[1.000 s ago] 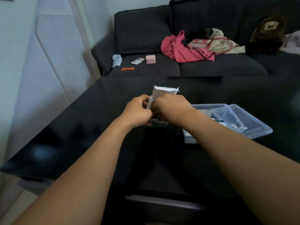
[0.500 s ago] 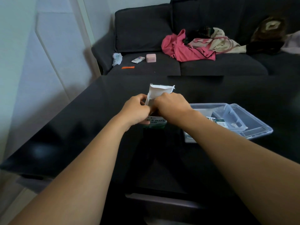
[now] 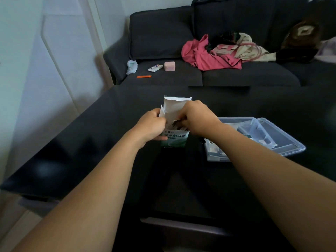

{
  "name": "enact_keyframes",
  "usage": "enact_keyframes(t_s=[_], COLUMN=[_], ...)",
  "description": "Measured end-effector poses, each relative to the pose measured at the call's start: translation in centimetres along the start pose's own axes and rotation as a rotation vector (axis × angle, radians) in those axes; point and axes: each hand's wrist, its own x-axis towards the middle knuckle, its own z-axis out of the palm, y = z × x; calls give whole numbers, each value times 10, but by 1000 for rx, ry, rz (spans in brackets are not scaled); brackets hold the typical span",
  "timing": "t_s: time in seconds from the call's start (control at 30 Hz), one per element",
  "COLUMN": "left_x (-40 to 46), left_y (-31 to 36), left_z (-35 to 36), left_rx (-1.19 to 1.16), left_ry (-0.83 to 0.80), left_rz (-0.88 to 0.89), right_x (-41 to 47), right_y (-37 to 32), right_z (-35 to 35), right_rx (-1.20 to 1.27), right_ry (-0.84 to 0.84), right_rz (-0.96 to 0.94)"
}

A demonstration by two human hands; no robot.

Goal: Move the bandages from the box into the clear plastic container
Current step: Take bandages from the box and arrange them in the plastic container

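A white and green bandage box (image 3: 175, 140) stands upright on the black table (image 3: 91, 142), its top flap (image 3: 175, 104) open. My left hand (image 3: 151, 127) grips the box's left side. My right hand (image 3: 197, 118) reaches into the opening and pinches the bandages (image 3: 177, 124) that stick out of it. The clear plastic container (image 3: 283, 140) sits on the table to the right of the box, partly hidden by my right forearm. Some bandages (image 3: 216, 150) lie inside it.
A dark sofa (image 3: 200, 75) stands right behind the table. On it lie pink clothing (image 3: 205, 55), a pink case (image 3: 169, 66), a small packet (image 3: 155, 67), an orange strip (image 3: 144, 76) and a crumpled tissue (image 3: 132, 66). A white wall is on the left.
The box has been raised more upright and its printed front now shows. My right hand has lifted a little, drawing bandages up out of the opening.
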Motion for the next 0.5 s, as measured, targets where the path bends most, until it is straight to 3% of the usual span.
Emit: enact_keyframes(t_s=[0.1,0.23,0.33,0.4,0.5], left_x=[1,-4,-5,-4,-1], left_y=[-1,2,4,1,0], left_z=[1,2,1,1,2], left_rx=[134,333,416,494,498], left_ry=[131,398,318,220,225], left_rz=[80,428,558,529,499], right_x=[0,-2,-2,-1,0], right_y=[2,3,3,3,3], right_z=[-1,-4,-2,-2,-4], right_rx=[78,72,54,52,59], right_ry=[-15,-44,-46,-50,-58], right_rz=[19,44,45,36,20])
